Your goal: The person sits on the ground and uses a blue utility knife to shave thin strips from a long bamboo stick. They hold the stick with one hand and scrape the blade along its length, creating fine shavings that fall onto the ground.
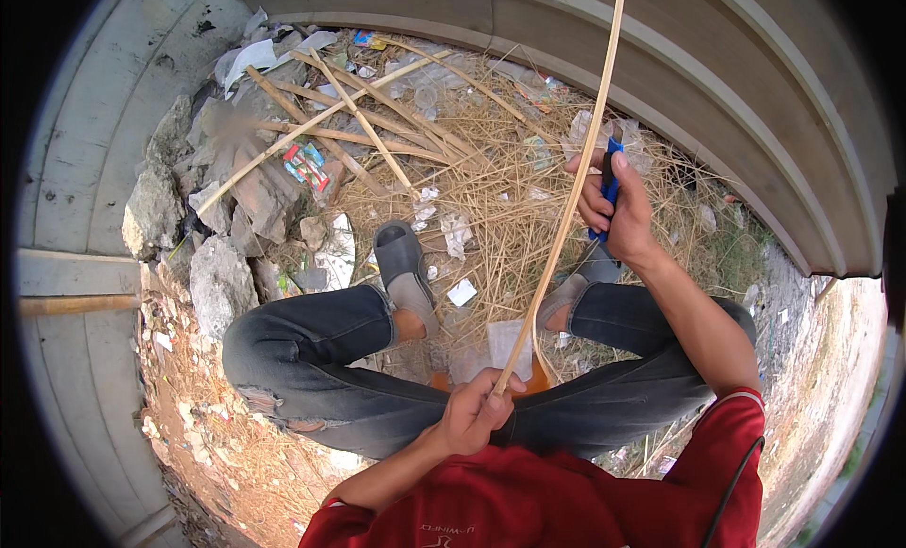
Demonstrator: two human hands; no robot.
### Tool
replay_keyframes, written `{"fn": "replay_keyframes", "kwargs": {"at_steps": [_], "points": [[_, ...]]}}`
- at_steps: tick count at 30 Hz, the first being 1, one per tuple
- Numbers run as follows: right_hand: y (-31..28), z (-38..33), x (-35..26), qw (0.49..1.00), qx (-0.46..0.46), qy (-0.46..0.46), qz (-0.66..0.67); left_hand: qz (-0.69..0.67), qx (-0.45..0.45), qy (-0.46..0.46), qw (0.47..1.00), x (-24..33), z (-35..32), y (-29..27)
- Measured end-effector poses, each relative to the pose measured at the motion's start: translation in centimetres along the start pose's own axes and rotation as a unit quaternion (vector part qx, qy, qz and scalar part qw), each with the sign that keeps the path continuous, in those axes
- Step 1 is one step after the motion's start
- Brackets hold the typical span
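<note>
Beside the right hand (627, 213) gripping a knife (610, 187), a strip (566, 218) rises from the left hand (475, 416) clasping it.

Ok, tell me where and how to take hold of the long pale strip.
Probably best near the lower end of the long pale strip, where the left hand grips it, coming from the left. The strip slants up and out of view, a thin piece curves off its right side, and the right hand holds a blue cutter by its upper part.

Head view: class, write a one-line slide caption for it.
With straw underfoot, the left hand grips a long pale strip while the right hand holds a blue-handled knife beside it.
</note>
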State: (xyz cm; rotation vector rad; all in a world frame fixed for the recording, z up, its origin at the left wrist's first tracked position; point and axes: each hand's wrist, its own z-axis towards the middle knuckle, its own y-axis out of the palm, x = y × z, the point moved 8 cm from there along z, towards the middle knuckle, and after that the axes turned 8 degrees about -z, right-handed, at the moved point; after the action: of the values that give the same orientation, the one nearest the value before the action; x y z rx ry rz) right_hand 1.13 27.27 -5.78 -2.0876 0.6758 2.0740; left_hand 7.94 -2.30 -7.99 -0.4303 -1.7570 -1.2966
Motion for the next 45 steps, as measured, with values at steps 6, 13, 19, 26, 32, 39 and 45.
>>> {"fn": "replay_keyframes", "kwargs": {"at_steps": [6, 13, 19, 26, 32, 39, 45], "points": [[7.1, -1.1, -10.0, 0.986, -0.112, -0.050, -0.112, 0.093, -0.014, 0.031, 0.995, 7.3, 5.9, 0.5], [8.0, 2.9, -16.7, 0.979, -0.058, -0.132, -0.144, 0.389, -0.041, 0.039, 0.920, 17.7, 12.3, 3.0], [9.7, 3.1, -17.4, 0.970, -0.031, -0.154, -0.188, 0.201, 0.005, 0.082, 0.976, 19.8, 14.9, 3.8], [5.4, 1.4, -15.6, 0.878, -0.047, -0.238, -0.413, 0.047, 0.030, 0.035, 0.998, 16.4, 15.5, 2.7], [6.4, 0.3, -15.3, 0.751, -0.132, -0.251, -0.596, 0.023, 0.051, 0.028, 0.998, 15.6, 15.9, 2.5], [8.8, 0.0, -13.5, 0.741, -0.142, -0.207, -0.623, 0.106, 0.060, 0.077, 0.990, 14.6, 15.9, 1.7], [7.3, 1.7, -14.1, 0.734, -0.059, -0.198, -0.647, 0.185, 0.087, 0.086, 0.975, 14.1, 15.4, 0.9]]}}
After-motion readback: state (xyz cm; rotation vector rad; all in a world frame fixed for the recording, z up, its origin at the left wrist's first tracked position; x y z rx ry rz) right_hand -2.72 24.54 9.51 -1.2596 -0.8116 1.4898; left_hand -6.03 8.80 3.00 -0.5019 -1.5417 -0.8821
